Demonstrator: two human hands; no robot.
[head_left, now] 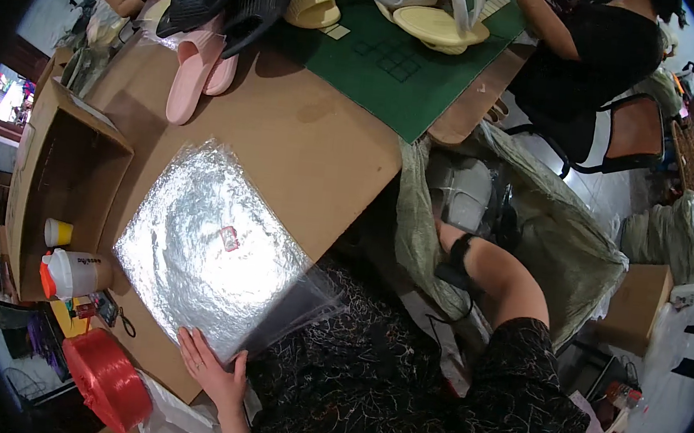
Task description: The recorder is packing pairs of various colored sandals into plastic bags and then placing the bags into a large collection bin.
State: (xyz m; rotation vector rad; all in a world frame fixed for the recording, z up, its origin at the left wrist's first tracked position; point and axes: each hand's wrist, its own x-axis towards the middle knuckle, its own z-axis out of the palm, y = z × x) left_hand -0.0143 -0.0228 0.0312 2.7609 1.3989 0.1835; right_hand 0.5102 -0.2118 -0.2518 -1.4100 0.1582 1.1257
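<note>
My left hand (214,369) lies with its fingers stretched out on the near corner of a stack of shiny clear plastic bags (184,263). A small red-edged label shows in the middle of the stack. My right arm reaches down into a large green woven sack (572,226) on the right. Only part of my right hand (445,235) shows, beside grey slippers (460,190) in the sack; its fingers are hidden. Dark slippers seem to lie next to the grey ones, under clear plastic.
Pink slippers (188,84), black slippers (205,2) and yellow slippers (440,29) sit at the table's far side, some on a green mat (408,97). A cardboard box (76,165), a white jug (78,274), scissors (127,322) and a red twine roll (107,381) are left. Two people sit opposite.
</note>
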